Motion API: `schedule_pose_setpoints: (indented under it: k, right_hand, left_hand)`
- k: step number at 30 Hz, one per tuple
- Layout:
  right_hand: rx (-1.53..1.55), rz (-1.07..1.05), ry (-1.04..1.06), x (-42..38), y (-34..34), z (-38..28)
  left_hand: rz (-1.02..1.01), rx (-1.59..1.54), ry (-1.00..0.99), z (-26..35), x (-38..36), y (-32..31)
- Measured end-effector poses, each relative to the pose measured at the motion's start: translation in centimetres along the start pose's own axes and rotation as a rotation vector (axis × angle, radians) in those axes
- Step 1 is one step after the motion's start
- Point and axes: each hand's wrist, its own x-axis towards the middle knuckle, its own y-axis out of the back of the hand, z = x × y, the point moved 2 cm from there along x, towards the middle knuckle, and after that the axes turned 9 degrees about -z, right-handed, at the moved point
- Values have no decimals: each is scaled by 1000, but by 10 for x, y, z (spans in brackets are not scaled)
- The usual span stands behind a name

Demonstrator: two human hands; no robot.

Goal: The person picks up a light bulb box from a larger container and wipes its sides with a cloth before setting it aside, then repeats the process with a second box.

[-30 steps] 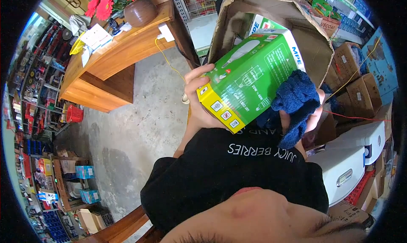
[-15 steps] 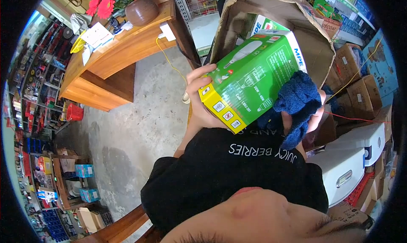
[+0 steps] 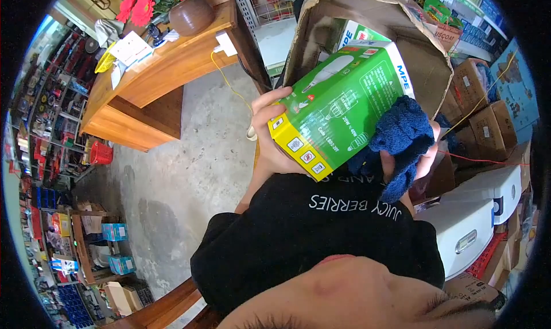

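A green and yellow bulb box [image 3: 338,108], printed with a bulb picture and MPE, is held tilted in front of the black shirt. My left hand [image 3: 270,128] grips its left end, with fingers over the edge and the palm partly behind the box. Bunched in my right hand [image 3: 422,157] is a dark blue cloth [image 3: 402,131], which touches the right side of the box. Behind it stands an open cardboard carton [image 3: 425,59], where another green and white box [image 3: 364,33] shows.
A wooden desk [image 3: 166,68] with a flower vase [image 3: 191,16] stands at the upper left. White containers [image 3: 465,231] and cardboard boxes [image 3: 493,128] are at the right. Stocked shelves [image 3: 51,134] line the far left. A yellow cord hangs beside the desk.
The blue cloth and my right hand have shifted very slightly against the box. My left hand and the box have hardly moved.
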Motion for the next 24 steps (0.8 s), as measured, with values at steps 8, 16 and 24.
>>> schedule_pose_setpoints:
  k: [8,16,24]
  right_hand:
    - [108,253,42,9,-5,-1]
    - [309,-62,-8,-22,17,31]
    - [-46,174,61,7,-4,1]
  left_hand:
    - [-36,38,-3,-3,-2,4]
    - [-34,-6,7,-2,-1,3]
    - [-39,-45,6,-4,-2,3]
